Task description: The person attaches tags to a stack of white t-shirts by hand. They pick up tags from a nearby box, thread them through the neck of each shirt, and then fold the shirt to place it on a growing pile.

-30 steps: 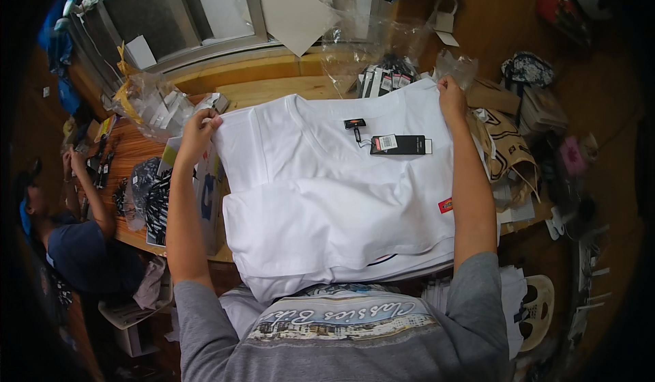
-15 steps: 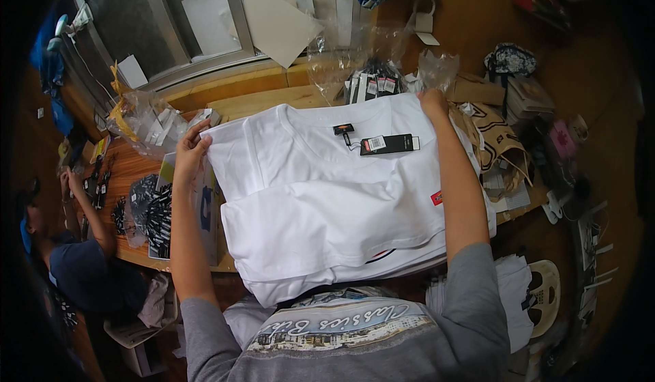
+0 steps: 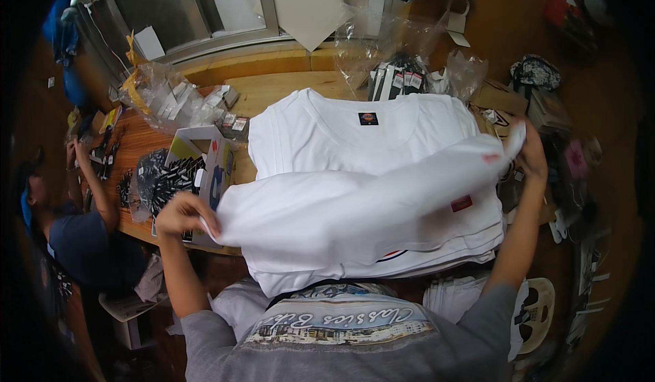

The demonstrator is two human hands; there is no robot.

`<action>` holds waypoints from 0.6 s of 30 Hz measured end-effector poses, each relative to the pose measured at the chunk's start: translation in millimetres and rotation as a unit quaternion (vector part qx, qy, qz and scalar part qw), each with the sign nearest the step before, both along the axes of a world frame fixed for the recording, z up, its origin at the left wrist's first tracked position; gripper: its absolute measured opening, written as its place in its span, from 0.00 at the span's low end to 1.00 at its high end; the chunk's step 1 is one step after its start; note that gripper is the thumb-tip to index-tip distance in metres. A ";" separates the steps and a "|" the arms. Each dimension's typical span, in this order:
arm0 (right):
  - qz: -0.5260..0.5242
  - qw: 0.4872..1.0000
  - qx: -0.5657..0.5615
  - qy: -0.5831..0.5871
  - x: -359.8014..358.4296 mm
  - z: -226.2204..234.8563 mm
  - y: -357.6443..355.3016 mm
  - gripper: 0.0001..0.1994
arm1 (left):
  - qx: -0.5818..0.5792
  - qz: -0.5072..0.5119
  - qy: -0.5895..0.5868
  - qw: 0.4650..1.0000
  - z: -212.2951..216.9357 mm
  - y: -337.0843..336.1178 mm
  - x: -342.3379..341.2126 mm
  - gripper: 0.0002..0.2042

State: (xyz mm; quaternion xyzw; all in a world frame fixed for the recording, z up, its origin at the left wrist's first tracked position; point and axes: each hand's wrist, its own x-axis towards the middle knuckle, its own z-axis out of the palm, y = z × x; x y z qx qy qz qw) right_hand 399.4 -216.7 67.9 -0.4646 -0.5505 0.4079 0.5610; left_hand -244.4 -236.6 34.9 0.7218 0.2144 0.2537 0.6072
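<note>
A white T-shirt (image 3: 321, 208) is stretched between my hands, its fabric partly blurred by motion. My left hand (image 3: 185, 216) pinches its left end, out past the table edge beside the box. The other end is gripped by my right hand (image 3: 532, 153), which is raised higher on the right. Under it lies a pile of white T-shirts (image 3: 280, 136). The top one of the pile shows its round neckline and a dark neck label (image 3: 368, 118). A dark red patch (image 3: 462, 204) shows near the right side, dimmed as if seen through cloth.
At left stands an open box (image 3: 217, 160) beside a bundle of black tags (image 3: 164, 184). Clear plastic bags (image 3: 160, 92) and black-and-white hang tags (image 3: 398, 79) lie behind the pile. A co-worker (image 3: 82, 238) sits at far left. A pale plastic chair (image 3: 544, 314) stands at right.
Both hands have moved from the shirt's shoulders, the left down toward me, the right outward and down. The held shirt has come off the neckline beneath; its hang tag no longer shows.
</note>
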 end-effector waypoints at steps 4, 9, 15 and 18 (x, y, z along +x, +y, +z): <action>0.088 0.961 -0.118 -0.232 12.9 -36.6 -36.9 0.06 | -0.029 -0.013 0.203 0.979 -4.0 -22.4 41.6 0.06; -0.010 0.940 -0.052 -0.337 -0.1 -14.0 -43.2 0.09 | 0.134 0.172 0.216 0.952 20.2 -10.6 -9.8 0.07; -0.146 0.924 0.073 -0.346 -36.1 31.0 -27.0 0.09 | 0.256 0.514 0.319 0.754 13.9 44.9 -89.8 0.08; -0.065 0.896 0.121 -0.423 -93.9 46.2 -14.6 0.09 | 0.265 0.474 0.422 0.726 -18.7 80.7 -91.9 0.09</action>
